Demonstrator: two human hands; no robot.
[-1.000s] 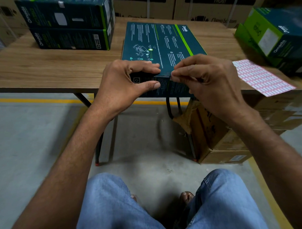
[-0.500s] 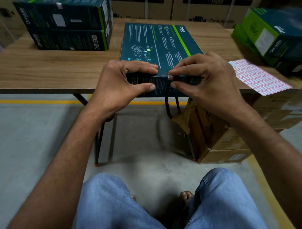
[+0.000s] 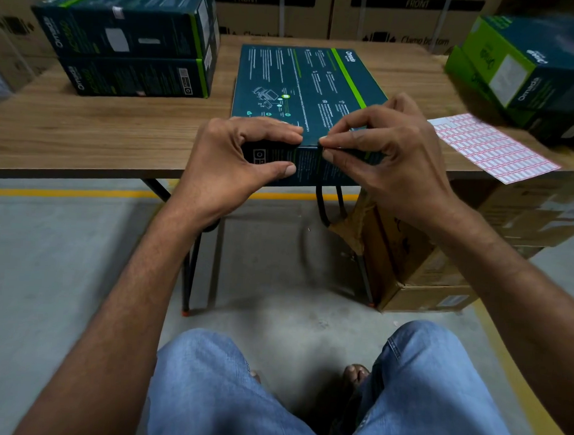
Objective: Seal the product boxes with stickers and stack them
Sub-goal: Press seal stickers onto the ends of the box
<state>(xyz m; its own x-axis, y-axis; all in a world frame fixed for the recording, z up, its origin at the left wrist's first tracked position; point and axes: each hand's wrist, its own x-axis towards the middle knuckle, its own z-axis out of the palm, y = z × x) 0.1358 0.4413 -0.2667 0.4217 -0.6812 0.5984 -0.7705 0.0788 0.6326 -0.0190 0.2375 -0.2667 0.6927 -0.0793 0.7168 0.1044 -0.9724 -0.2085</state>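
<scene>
Nearest are the person's knees in blue jeans (image 3: 208, 393), above a bare concrete floor. Just beyond them, a brown carton (image 3: 417, 274) stands on the floor under the right end of the worktop (image 3: 103, 132).

Both hands meet at the near edge of the product box (image 3: 303, 81), which lies flat on the worktop with its front face overhanging slightly. The left hand (image 3: 235, 160) grips that edge, fingers on the top panel and thumb on the front face. The right hand (image 3: 385, 155) pinches the same edge just beside it, forefinger above and thumb below. Any sticker under those fingertips is too small to make out.

The step in hand looks like folding a seal over the lid seam. To do it well, the left hand should hold the flap closed and square. The right should rub outward from the corner fold, so the seal lies flat on both faces without creases.

The sticker sheet (image 3: 489, 149) lies to the right, within reach. Farther back, a stack of two boxes (image 3: 129, 49) stands at the left, likely where this one goes. More boxes (image 3: 528, 69) are piled at the far right.
</scene>
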